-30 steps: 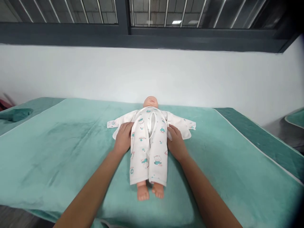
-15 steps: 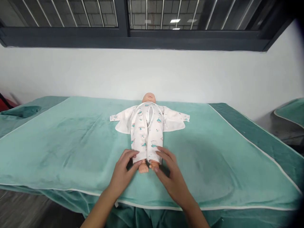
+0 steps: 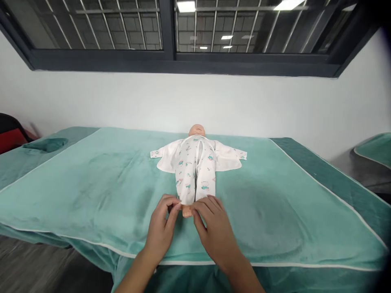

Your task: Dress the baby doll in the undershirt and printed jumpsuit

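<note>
A baby doll [image 3: 197,130] lies on its back, head toward the wall, dressed in a white shirt [image 3: 227,160] with its sleeves spread out. White printed trousers [image 3: 187,175] cover its legs, with a slit at the crotch. My left hand [image 3: 161,226] pinches the trouser hem at the outer side of the doll's leg on the left of the picture. On the inner side of that same hem, my right hand [image 3: 215,232] has thumb and fingertips closed on the cloth. One bare foot [image 3: 187,212] shows between my hands; my right hand hides the other.
A light green velvety cover [image 3: 259,219] with white piping spreads over the bed, darker green at its sides. Behind stands a white wall [image 3: 195,101] below a dark-framed window [image 3: 171,63]. A red and black object [image 3: 12,136] is at the far left.
Both hands have come from the two trouser hems to the leg on the left, where the fingers have closed on its hem. The view has tilted up slightly.
</note>
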`<state>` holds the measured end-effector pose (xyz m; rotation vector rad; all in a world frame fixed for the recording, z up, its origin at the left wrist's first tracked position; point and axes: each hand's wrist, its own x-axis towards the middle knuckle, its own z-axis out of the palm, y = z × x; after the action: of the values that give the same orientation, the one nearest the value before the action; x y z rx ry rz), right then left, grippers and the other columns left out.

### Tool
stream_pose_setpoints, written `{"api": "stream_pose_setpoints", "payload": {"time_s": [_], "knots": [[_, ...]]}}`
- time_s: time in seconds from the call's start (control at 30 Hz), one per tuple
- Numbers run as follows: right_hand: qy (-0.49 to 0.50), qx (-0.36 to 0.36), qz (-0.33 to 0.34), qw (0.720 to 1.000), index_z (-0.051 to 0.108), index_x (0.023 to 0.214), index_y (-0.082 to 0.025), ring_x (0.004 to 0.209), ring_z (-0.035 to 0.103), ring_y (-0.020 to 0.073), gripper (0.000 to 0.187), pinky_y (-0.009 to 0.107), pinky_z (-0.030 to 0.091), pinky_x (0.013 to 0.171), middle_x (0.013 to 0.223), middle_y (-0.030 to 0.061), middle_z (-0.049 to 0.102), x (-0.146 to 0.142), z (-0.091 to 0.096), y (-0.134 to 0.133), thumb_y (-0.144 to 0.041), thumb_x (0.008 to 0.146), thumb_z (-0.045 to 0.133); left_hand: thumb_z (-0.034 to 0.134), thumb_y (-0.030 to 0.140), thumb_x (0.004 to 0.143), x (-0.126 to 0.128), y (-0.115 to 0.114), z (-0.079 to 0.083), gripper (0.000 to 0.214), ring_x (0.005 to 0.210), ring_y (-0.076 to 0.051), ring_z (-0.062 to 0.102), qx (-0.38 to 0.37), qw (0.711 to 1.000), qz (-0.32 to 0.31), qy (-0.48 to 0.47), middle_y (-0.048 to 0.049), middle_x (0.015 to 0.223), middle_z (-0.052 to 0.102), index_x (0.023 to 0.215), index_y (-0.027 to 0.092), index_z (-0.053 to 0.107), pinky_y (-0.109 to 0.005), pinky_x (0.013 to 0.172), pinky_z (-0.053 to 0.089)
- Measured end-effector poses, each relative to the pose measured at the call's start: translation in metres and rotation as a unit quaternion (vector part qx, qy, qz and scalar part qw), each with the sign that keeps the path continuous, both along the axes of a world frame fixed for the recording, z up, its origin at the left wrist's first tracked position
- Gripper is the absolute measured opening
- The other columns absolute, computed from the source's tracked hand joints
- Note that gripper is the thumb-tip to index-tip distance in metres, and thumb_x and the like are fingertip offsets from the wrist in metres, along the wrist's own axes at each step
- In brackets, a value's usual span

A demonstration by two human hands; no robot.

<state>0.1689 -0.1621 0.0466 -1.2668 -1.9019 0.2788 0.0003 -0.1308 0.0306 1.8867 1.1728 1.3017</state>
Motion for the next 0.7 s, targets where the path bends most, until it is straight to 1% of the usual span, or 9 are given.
{"api": "stream_pose_setpoints", "payload": {"time_s": [0.07,0.13,0.2,0.23,0.33,0.4,0.5,0.6,0.7], "knots": [[0.022,-0.009,-0.031,0.999,0.057,0.099,-0.024,0.094,0.056,0.0197,0.017,0.037,0.040,0.088,0.099,0.0024,0.063,-0.001,-0.007,-0.001,-0.011,0.096,0.047,0.051,0.028,0.098,-0.003,-0.003,0.001,0.012,0.084,-0.013,0.056,-0.029,1.000,0.002,-0.009,0.0001,0.089,0.058,0.094,0.021,0.059,-0.026,0.077,0.044],[0.039,-0.033,-0.069,0.996,0.058,0.108,-0.024,0.098,0.056,0.0212,0.020,0.035,0.040,0.084,0.106,0.0037,0.063,-0.004,-0.013,0.002,-0.012,0.093,0.053,0.051,0.031,0.097,-0.001,-0.004,0.006,0.014,0.084,-0.013,0.056,-0.051,0.998,0.001,-0.023,-0.0001,0.088,0.059,0.094,0.021,0.059,-0.026,0.077,0.044],[0.038,-0.056,-0.083,0.994,0.058,0.112,-0.025,0.099,0.057,0.0216,0.024,0.035,0.040,0.083,0.106,0.0029,0.064,-0.007,-0.017,0.007,-0.012,0.091,0.058,0.051,0.033,0.097,0.004,-0.004,0.013,0.016,0.082,-0.013,0.057,-0.062,0.998,-0.003,-0.033,-0.0003,0.087,0.059,0.093,0.021,0.060,-0.026,0.077,0.044],[0.033,-0.061,-0.086,0.994,0.059,0.110,-0.025,0.097,0.058,0.0217,0.023,0.036,0.040,0.083,0.103,0.0020,0.065,-0.009,-0.017,0.010,-0.013,0.090,0.059,0.051,0.034,0.097,0.007,-0.003,0.017,0.017,0.082,-0.013,0.057,-0.065,0.997,-0.008,-0.035,-0.0004,0.087,0.060,0.093,0.020,0.060,-0.026,0.077,0.044],[0.018,-0.064,-0.089,0.994,0.060,0.101,-0.024,0.092,0.059,0.0226,0.009,0.037,0.040,0.082,0.092,0.0010,0.066,-0.014,-0.016,0.015,-0.021,0.092,0.059,0.052,0.035,0.096,0.013,-0.001,0.022,0.018,0.080,-0.014,0.057,-0.075,0.996,-0.025,-0.045,-0.0010,0.086,0.061,0.093,0.020,0.061,-0.027,0.076,0.045],[0.022,-0.062,-0.094,0.993,0.060,0.099,-0.024,0.092,0.059,0.0236,0.006,0.038,0.040,0.083,0.091,0.0021,0.066,-0.017,-0.016,0.016,-0.026,0.093,0.059,0.053,0.036,0.096,0.014,0.000,0.021,0.018,0.081,-0.015,0.058,-0.090,0.994,-0.033,-0.059,-0.0019,0.087,0.062,0.094,0.020,0.062,-0.028,0.077,0.045],[0.051,-0.060,-0.101,0.992,0.058,0.093,-0.023,0.090,0.059,0.0233,0.002,0.039,0.040,0.085,0.089,0.0026,0.065,-0.020,-0.018,0.014,-0.024,0.093,0.057,0.052,0.038,0.096,0.011,0.000,0.016,0.020,0.082,-0.016,0.059,-0.111,0.990,-0.046,-0.080,-0.0033,0.088,0.063,0.096,0.020,0.061,-0.029,0.079,0.047],[0.077,-0.059,-0.095,0.991,0.053,0.086,-0.022,0.084,0.057,0.0209,0.008,0.037,0.041,0.081,0.085,0.0010,0.062,-0.019,-0.023,0.007,-0.016,0.090,0.055,0.053,0.039,0.095,0.005,-0.001,0.014,0.021,0.081,-0.016,0.058,-0.118,0.988,-0.044,-0.085,-0.0028,0.087,0.061,0.094,0.020,0.060,-0.028,0.077,0.046],[0.085,-0.043,-0.104,0.990,0.050,0.085,-0.022,0.083,0.054,0.0197,0.016,0.034,0.042,0.076,0.085,0.0007,0.058,-0.017,-0.027,-0.002,-0.006,0.084,0.052,0.053,0.038,0.095,-0.004,-0.002,0.012,0.020,0.079,-0.015,0.055,-0.123,0.988,-0.052,-0.080,-0.0015,0.084,0.058,0.089,0.020,0.060,-0.026,0.074,0.044]]}}
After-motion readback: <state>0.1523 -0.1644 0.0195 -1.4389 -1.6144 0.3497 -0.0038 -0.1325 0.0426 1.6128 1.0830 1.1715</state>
